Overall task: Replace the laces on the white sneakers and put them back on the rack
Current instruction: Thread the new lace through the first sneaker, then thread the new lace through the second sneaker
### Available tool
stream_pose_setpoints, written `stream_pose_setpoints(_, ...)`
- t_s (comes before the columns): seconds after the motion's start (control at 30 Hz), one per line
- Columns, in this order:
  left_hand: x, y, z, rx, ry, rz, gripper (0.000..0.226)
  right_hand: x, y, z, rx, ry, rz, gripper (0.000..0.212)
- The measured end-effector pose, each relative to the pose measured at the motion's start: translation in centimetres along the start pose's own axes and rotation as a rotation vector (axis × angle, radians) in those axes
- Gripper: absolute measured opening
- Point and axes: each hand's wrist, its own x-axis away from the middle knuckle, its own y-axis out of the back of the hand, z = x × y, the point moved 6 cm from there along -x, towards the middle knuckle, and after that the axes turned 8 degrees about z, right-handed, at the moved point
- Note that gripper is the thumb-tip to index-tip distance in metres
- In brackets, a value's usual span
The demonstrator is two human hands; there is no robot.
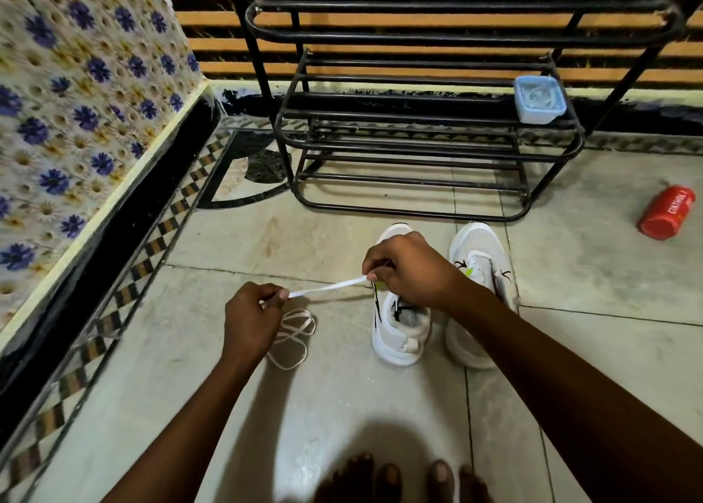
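Two white sneakers stand side by side on the tiled floor in front of the black metal rack (414, 148). My right hand (409, 270) hovers over the left sneaker (399, 335) and pinches one end of a white lace (327, 287). My left hand (253, 318) pinches the same lace further left, so a flat stretch runs taut between both hands. The rest of the lace lies in loose loops (293, 337) on the floor beside my left hand. The right sneaker (481, 270) stands untouched, partly behind my right forearm.
A light blue lidded tub (538, 99) sits on a rack shelf at the right. A red can (667, 213) lies on the floor at the far right. A flower-patterned covered ledge (76, 122) runs along the left. My bare toes (403, 479) show at the bottom.
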Motion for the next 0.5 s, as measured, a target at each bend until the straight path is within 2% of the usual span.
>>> stream_pose_setpoints(0.13, -0.6, -1.3, 3.4, -0.152, -0.016, 0.082, 0.029, 0.0, -2.1, 0.6, 0.062, 0.008, 0.063, 0.020)
stream_pose_setpoints(0.2, -0.7, -2.5, 4.5, -0.141, -0.028, 0.163, 0.015, 0.3, -3.6, 1.4, 0.128, 0.028, 0.117, 0.020)
stream_pose_setpoints(0.23, -0.6, -2.9, 4.9, -0.173, -0.027, 0.190, 0.021, 0.4, -4.2, 1.6, 0.149, 0.029, 0.129, 0.019)
stream_pose_setpoints(0.3, -0.1, -3.6, 6.1, -0.341, 0.023, 0.260, 0.054, 0.6, -4.9, 1.5, 0.171, 0.037, 0.109, 0.019)
stream_pose_setpoints(0.33, 0.1, -3.6, 6.3, -0.400, 0.011, 0.281, 0.059, 0.7, -4.9, 1.4, 0.170, 0.042, 0.085, 0.019)
stream_pose_setpoints(0.4, 0.6, -3.6, 6.6, -0.433, -0.100, 0.325, 0.057, 0.9, -4.8, 1.0, 0.157, 0.037, 0.039, 0.017)
stream_pose_setpoints(0.5, 1.1, -4.0, 7.7, -0.494, -0.253, 0.337, 0.032, 1.1, -4.5, 0.9, 0.155, 0.024, 0.004, 0.015)
